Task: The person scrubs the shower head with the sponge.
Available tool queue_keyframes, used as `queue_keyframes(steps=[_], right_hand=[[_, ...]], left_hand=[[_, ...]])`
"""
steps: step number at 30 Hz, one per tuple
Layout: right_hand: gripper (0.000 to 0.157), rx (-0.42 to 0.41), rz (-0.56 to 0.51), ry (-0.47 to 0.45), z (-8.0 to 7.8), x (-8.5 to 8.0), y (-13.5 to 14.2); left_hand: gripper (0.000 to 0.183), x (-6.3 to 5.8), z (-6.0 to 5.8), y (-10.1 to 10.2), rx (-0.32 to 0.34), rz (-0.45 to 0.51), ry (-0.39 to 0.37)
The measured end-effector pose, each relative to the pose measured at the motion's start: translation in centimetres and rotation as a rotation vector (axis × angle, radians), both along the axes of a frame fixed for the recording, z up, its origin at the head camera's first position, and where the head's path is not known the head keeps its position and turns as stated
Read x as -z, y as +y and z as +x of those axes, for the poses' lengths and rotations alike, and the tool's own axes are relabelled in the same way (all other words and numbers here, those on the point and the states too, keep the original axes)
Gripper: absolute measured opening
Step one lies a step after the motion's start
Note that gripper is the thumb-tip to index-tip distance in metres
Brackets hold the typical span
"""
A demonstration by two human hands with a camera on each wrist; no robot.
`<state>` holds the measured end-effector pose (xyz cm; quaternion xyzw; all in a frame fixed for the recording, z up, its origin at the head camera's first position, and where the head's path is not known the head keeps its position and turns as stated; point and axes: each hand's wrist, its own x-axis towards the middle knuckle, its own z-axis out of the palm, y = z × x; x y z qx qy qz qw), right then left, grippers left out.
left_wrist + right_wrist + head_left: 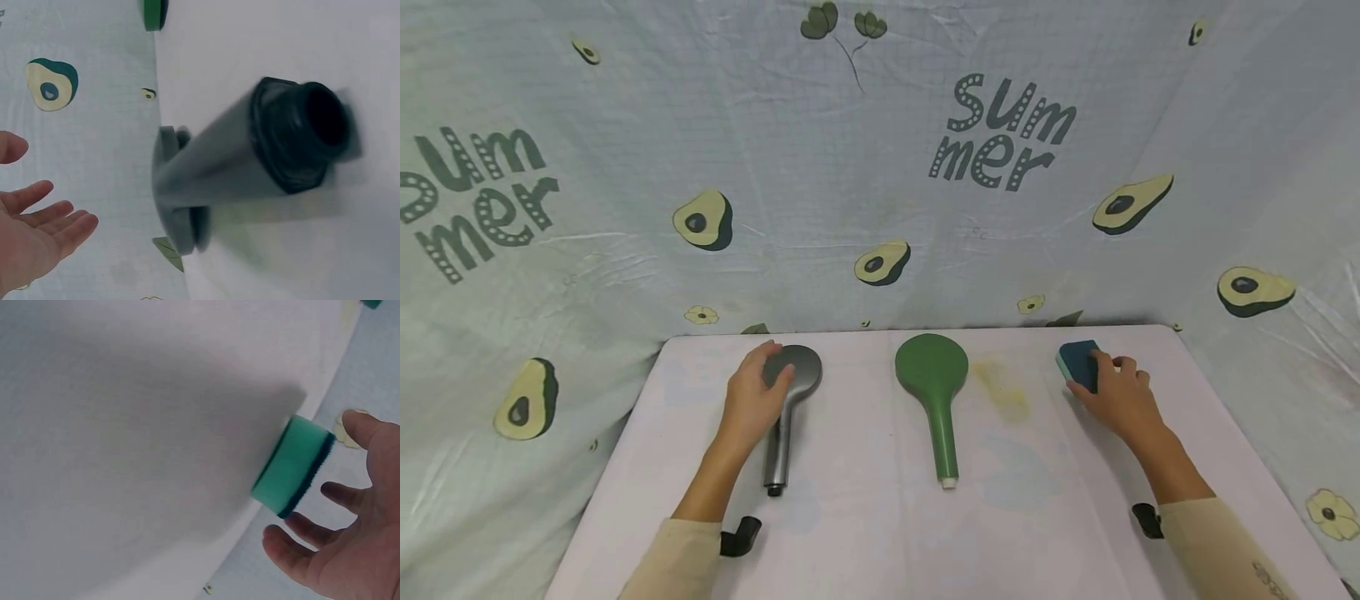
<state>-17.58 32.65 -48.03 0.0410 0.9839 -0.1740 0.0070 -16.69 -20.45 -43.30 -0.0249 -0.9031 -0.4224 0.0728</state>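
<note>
A grey shower head (807, 373) lies on the table with its handle towards me. My left hand (754, 402) is over its left side, fingers spread and holding nothing. In the left wrist view the threaded handle end (306, 128) faces the camera, and the hand (37, 234) stays apart from it. On the right, my right hand (1123, 402) is over a sponge (1078, 365), dark blue on top and green below. The right wrist view shows the loosely bent fingers close to the dark side of the sponge (292, 465), with a gap between.
A green shower head (932, 367) lies in the middle of the table, its handle pointing towards me. Beside it a yellow stain (1000, 390) marks the white tabletop (865, 533). Behind the table hangs a printed cloth (820, 167). Black mounts (741, 537) sit at the wrists.
</note>
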Motion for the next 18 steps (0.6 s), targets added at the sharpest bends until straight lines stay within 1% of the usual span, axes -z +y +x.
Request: queue_keyframes(steps=[2,5,9,11,12,14,16,18], right_hand=[[0.072,-0.009,0.001,0.069,0.3,-0.5,-0.3],[0.066,-0.050,-0.004,0.225,0.4,-1.7,-1.3],[0.063,-0.121,-0.004,0.415,0.4,-3.5,-3.7],[0.064,-0.156,0.006,0.480,0.5,-4.1,-5.0],[0.065,-0.170,0.013,0.498,0.6,-4.4,-5.7],[0.068,-0.190,0.032,0.499,0.8,-4.7,-7.1],[0.071,-0.200,0.040,0.473,1.1,-4.6,-8.3],[0.073,-0.200,0.039,0.434,1.3,-4.4,-9.3]], left_hand=[[0.050,-0.4,0.0,0.3,0.032,-0.031,0.024],[0.055,-1.0,0.1,1.0,0.074,-0.085,0.054],[0.061,-1.8,0.3,2.3,0.102,-0.183,0.111],[0.063,-2.0,0.4,3.0,0.112,-0.237,0.149],[0.064,-2.0,0.4,3.4,0.119,-0.261,0.167],[0.065,-1.9,0.5,4.1,0.134,-0.308,0.191],[0.068,-1.7,0.5,4.8,0.148,-0.353,0.206],[0.073,-1.4,0.5,5.3,0.159,-0.398,0.200]])
